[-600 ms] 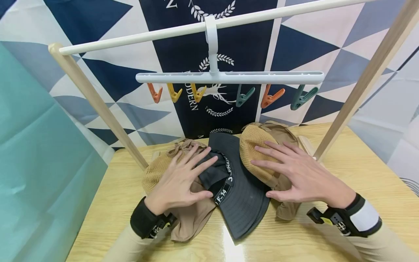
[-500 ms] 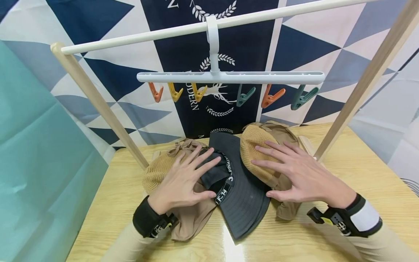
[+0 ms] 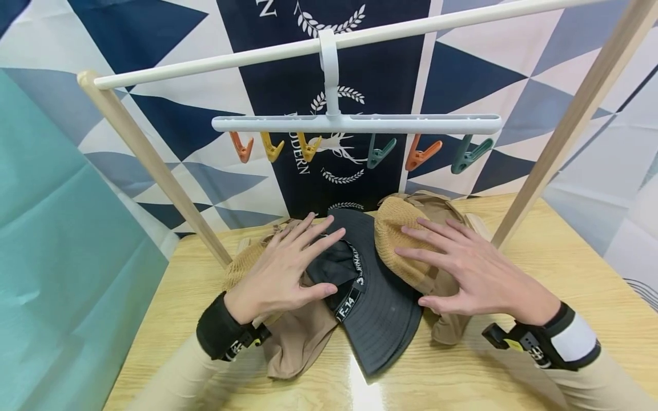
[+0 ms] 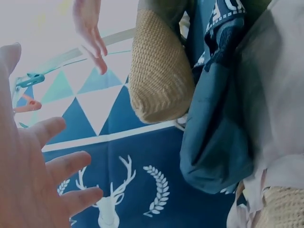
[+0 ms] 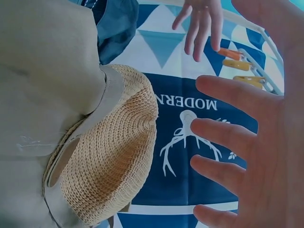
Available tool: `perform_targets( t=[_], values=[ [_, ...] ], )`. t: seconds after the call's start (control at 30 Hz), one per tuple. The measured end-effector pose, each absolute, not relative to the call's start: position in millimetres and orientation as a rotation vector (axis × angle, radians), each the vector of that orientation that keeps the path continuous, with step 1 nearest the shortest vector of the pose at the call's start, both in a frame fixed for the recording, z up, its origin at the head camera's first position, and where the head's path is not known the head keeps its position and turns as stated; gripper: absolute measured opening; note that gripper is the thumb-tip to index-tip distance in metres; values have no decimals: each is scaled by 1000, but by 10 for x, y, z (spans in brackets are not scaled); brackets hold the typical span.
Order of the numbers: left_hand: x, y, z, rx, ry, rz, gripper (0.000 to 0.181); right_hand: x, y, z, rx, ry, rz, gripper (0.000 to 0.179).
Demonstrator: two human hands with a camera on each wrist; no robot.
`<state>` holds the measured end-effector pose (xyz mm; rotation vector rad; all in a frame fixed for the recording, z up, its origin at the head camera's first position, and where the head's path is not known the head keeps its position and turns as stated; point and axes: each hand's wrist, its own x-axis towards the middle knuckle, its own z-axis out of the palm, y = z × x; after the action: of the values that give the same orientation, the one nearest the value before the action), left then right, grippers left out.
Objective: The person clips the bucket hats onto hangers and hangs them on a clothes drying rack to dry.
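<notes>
Both hands hover with fingers spread, and neither holds anything. My left hand (image 3: 283,277) is above a hat with a woven tan crown (image 3: 240,268) and beige cloth (image 3: 300,345), partly covering it. Between the hands lies a dark bucket hat (image 3: 385,308), its inside turned up and a lettered band (image 3: 349,302) showing. My right hand (image 3: 473,277) is over another hat with a knitted-looking tan crown (image 3: 398,240) and beige cloth (image 3: 449,328). In the right wrist view a gap separates the fingers from that woven crown (image 5: 114,156); the left wrist view likewise shows the left fingers (image 4: 69,164) apart from the hats.
Behind the hats a wooden rack with a white rail (image 3: 205,65) carries a pale hanger (image 3: 354,123). Several coloured clips hang from it, including an orange clip (image 3: 422,153) and a green clip (image 3: 470,155). A patterned cloth (image 3: 190,125) backs the wooden table (image 3: 159,331).
My left hand has shifted slightly left and up over the hats, its fingers still spread. My right hand stays almost in place. The hats have not visibly moved.
</notes>
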<state>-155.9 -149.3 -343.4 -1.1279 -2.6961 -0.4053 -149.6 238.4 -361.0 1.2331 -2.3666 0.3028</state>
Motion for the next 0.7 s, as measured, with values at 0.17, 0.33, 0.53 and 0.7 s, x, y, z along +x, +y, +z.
perform_targets(
  t=[0.17, 0.33, 0.53, 0.7],
  values=[
    [-1567, -1449, -3493, -1151, -2727, -447, 102, -1485, 2384, -3609, 1225, -2378, 294, 77],
    [-1559, -1370, -3580, -1155, -2721, -702, 83, -1489, 2388, -3613, 1223, -2368, 295, 76],
    [-1516, -1286, -3605, -1081, -2743, -1080, 84, -1494, 2401, -3611, 1222, -2358, 294, 76],
    [-1492, -1228, -3599, -1053, -2770, -1280, 83, -1492, 2409, -3604, 1214, -2365, 290, 77]
  ],
)
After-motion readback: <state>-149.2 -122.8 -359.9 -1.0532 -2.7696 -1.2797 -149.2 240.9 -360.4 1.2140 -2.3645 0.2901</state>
